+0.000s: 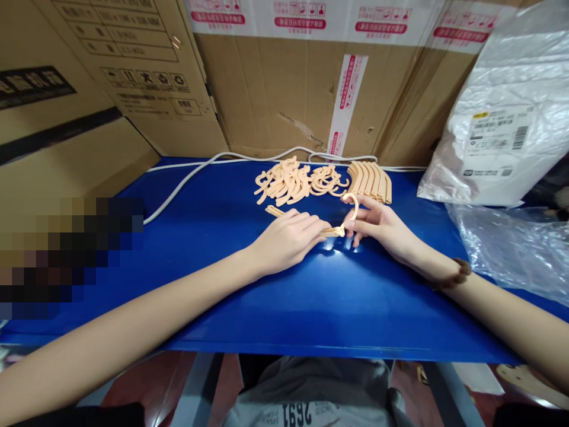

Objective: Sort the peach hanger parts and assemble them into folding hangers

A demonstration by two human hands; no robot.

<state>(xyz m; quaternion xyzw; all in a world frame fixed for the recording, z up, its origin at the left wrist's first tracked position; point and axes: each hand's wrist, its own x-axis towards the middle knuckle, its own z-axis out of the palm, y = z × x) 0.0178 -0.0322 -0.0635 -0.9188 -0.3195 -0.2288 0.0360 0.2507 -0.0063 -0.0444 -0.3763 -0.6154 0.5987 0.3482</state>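
My left hand (296, 237) is closed around beige hanger arms (273, 210), whose far end sticks out past the knuckles. In my right hand (377, 225) a curved beige hanger hook (354, 204) is pinched between thumb and fingers. The hook's lower end meets the hanger arms at a joint (340, 231) between the two hands. Both hands are just above the blue table, and the palm side of the left one is hidden. Behind them lie a heap of loose beige hanger pieces (288, 181), a smaller pile of hooks (326, 179) and a neat row of curved hanger arms (371, 181).
Cardboard boxes (275, 89) wall off the back and left of the blue table (284, 314). A white cable (186, 178) runs along the rear. On the right are a white shipping bag (498, 118) and clear plastic film (515, 243). A blurred patch covers the left edge.
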